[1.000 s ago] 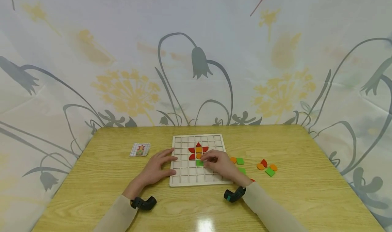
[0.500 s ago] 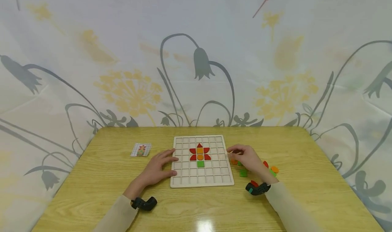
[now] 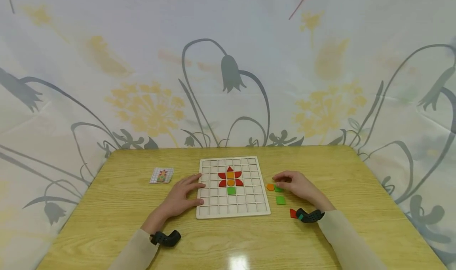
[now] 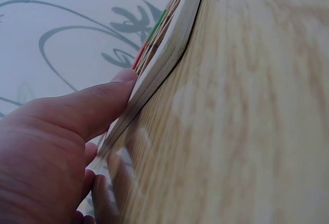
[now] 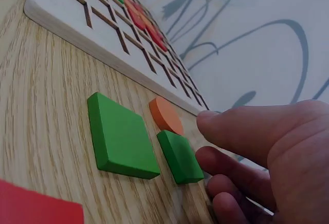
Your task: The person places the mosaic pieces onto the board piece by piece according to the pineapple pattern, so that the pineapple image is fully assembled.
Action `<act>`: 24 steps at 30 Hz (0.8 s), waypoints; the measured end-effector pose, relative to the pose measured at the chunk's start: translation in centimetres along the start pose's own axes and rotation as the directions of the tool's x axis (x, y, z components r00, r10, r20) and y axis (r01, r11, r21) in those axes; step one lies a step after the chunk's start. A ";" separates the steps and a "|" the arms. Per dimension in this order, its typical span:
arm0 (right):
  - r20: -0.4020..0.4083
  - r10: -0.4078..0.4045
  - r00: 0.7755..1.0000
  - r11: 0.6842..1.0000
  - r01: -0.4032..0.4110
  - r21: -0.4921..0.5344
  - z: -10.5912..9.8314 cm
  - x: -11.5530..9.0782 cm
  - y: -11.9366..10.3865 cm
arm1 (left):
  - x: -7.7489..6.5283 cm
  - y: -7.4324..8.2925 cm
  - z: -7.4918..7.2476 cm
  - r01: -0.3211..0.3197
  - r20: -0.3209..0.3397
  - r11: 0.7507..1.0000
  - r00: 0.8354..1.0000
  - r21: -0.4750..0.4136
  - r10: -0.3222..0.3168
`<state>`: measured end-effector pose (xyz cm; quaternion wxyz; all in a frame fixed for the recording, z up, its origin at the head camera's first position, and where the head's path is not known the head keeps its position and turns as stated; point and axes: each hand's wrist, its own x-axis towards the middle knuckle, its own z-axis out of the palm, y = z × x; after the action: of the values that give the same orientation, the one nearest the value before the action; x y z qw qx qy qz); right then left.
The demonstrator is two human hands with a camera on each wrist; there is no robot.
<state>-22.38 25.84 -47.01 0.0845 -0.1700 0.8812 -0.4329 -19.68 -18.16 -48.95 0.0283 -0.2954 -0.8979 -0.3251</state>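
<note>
The white wooden grid board [image 3: 213, 208] bears a flower-like figure: a red triangle [image 3: 229, 169], red petal-shaped pieces [image 3: 222, 183], an orange square [image 3: 230, 175], an orange circle [image 3: 231, 182] and a green square [image 3: 231, 191]. My left hand [image 3: 181, 196] lies along the board's left edge, fingers spread, fingertips on the rim. To the right of the board, my right hand [image 3: 295, 185] is close over a loose green square [image 5: 180, 157], its fingers loosely bent and nothing seen between them. A loose orange circle [image 5: 165, 115] lies beside that square.
Another green square [image 3: 280, 200] and a red piece [image 3: 293, 213] lie right of the board, the red one partly behind the wrist camera. A small card [image 3: 162, 175] printed with a similar figure lies left of the board. A patterned cloth [image 3: 228, 64] stands behind the table.
My right hand has left the board and moved right to the loose pieces. A red petal piece shows where its fingers were. My left hand has stayed at the board's edge.
</note>
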 end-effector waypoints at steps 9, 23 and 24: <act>0.057 -0.066 0.996 0.985 0.074 -0.154 0.6 0.6 -0.7 | 0.0 0.1 0.0 0.019 0.011 1.000 1.000 -0.010 -0.019; -0.059 -0.004 0.998 0.997 -0.001 -0.077 1.3 0.7 -0.9 | 0.0 0.2 -0.1 -0.009 -0.003 1.000 1.000 -0.011 0.009; -0.076 0.003 0.997 0.998 -0.008 -0.068 1.3 0.6 -0.9 | 0.0 0.1 0.0 -0.009 -0.003 1.000 1.000 -0.013 0.009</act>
<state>-22.38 24.14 -47.07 0.0467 -0.1537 0.8985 -0.4085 -19.60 -18.08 -48.85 0.0294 -0.2993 -0.8943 -0.3313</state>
